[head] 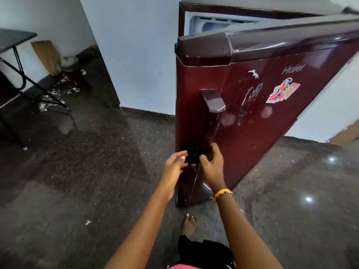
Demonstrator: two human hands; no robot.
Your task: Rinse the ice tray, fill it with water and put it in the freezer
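Note:
A maroon fridge stands ahead with its door (pixel 262 105) swung partly open. Behind the door's top edge the white freezer compartment (pixel 211 24) shows. My right hand (pixel 212 164) curls around the lower end of the long door handle (pixel 211 121), beside a small key (pixel 193 165) in the lock. My left hand (pixel 174 165) hovers just left of the door's edge with fingers spread and holds nothing. No ice tray is in view.
A dark speckled floor (pixel 97 171) spreads around me, with my bare foot (pixel 188 224) near the door's bottom corner. A black folding table (pixel 15 55) stands at the left. A bin (pixel 71 68) with scattered litter sits by the far wall.

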